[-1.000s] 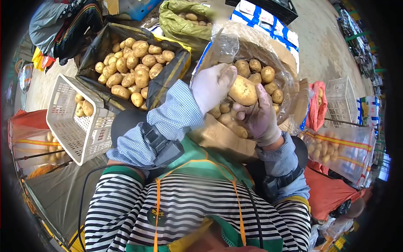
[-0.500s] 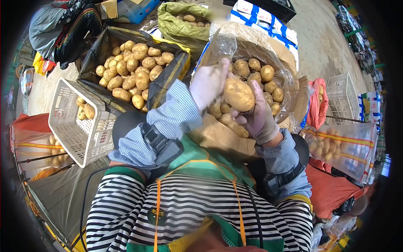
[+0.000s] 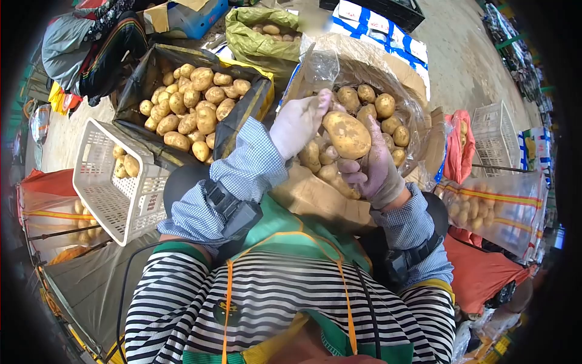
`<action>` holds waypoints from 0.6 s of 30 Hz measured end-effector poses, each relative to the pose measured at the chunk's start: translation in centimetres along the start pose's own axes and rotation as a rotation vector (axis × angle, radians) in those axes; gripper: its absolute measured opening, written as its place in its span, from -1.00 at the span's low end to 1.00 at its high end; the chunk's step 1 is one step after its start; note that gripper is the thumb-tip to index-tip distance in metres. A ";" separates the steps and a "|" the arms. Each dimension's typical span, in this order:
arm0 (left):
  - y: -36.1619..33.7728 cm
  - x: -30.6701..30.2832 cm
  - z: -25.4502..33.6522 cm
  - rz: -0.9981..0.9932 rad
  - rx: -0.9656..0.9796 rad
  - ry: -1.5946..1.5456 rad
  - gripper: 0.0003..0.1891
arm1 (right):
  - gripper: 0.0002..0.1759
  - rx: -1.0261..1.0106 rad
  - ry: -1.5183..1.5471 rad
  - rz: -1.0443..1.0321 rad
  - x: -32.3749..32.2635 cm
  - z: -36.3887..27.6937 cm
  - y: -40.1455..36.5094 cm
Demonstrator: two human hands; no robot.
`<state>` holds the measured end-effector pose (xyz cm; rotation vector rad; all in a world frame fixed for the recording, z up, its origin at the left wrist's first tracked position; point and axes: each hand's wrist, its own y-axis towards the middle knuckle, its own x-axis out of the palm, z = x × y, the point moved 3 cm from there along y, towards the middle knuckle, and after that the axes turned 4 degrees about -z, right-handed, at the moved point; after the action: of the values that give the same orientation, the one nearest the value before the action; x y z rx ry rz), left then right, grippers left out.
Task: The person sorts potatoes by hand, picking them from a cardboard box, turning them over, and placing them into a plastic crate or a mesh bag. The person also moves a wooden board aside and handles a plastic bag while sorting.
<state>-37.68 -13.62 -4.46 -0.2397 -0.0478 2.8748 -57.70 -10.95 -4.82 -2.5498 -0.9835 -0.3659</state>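
A large, soil-marked potato (image 3: 347, 136) rests in my right hand (image 3: 381, 173), whose gloved fingers and thumb are closed around its right and lower sides. At the potato's upper left end is my left hand (image 3: 301, 124), also gloved, with its fingertips pressed together. Whatever those fingers hold, if anything, cannot be made out. Both hands are over an open cardboard box (image 3: 330, 191) lined with clear plastic (image 3: 321, 68). More potatoes (image 3: 385, 105) lie inside it, partly hidden by my hands.
To the left, a dark-lined crate (image 3: 138, 82) holds many potatoes. A white plastic basket (image 3: 112, 209) tilts beside it with several potatoes inside. A green sack (image 3: 245, 39) stands behind. Potato bags (image 3: 476, 209) and another basket (image 3: 494, 130) are at right. A person (image 3: 85, 48) sits at upper left.
My right hand and the potato have shifted slightly right and down. The left hand has moved slightly left, its fingertips still by the potato's upper end.
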 end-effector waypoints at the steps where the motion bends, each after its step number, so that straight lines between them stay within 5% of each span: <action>1: -0.3 0.5 0.6 -0.039 0.040 -0.209 -0.53 | -0.12 0.002 0.086 -0.063 -0.1 0.0 0.0; 2: -1.0 1.0 1.5 -0.079 0.079 -0.418 -0.51 | -0.13 0.004 0.172 -0.126 -0.1 0.1 0.0; 3: -2.6 0.8 6.6 -0.118 -0.039 0.054 -0.59 | -0.14 0.007 0.259 -0.189 0.0 0.1 0.0; 4: -2.5 1.1 5.9 -0.120 -0.040 0.056 -0.59 | -0.14 0.004 0.261 -0.189 1.1 -0.5 -0.2; 6: -2.4 1.6 4.6 0.128 0.197 0.447 -0.62 | -0.27 0.021 -0.219 0.116 3.5 -2.2 -1.1; 7: -2.4 1.2 5.3 0.164 0.199 0.552 -0.68 | -0.27 0.022 -0.220 0.112 3.0 -1.6 -1.2; 8: -2.2 1.0 5.2 0.172 0.195 0.554 -0.68 | -0.40 -0.093 -0.563 0.138 2.1 -1.1 -1.2; 9: -1.8 0.5 4.7 0.127 0.043 0.375 -0.70 | -0.50 -0.216 -0.904 0.156 1.8 -0.8 -1.1; 10: -1.6 0.0 4.2 0.089 -0.106 0.196 -0.72 | -0.50 -0.226 -0.901 0.135 2.7 -1.8 -0.9; 12: -1.4 -0.4 4.2 0.112 -0.159 0.273 -0.76 | -0.58 0.109 0.165 0.227 4.2 -3.6 -0.5; 14: -1.8 0.3 5.0 0.189 0.478 0.169 -0.59 | -0.62 0.145 0.301 0.340 4.0 -4.2 -0.2; 16: -3.1 2.2 5.6 -0.013 0.526 0.479 -0.33 | -0.57 -0.811 -0.855 0.570 3.7 -3.8 1.7; 17: -3.3 2.5 5.6 -0.052 0.484 0.504 -0.19 | -0.57 -0.821 -0.846 0.550 3.7 -3.7 1.9; 18: -3.4 1.9 5.5 -0.038 0.479 0.510 -0.19 | -0.51 -0.501 -0.542 0.474 3.0 -3.2 1.7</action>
<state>-39.59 -9.88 0.88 -0.8388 0.7048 2.5941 -54.74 -11.75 -1.27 -3.3224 -0.4291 0.2670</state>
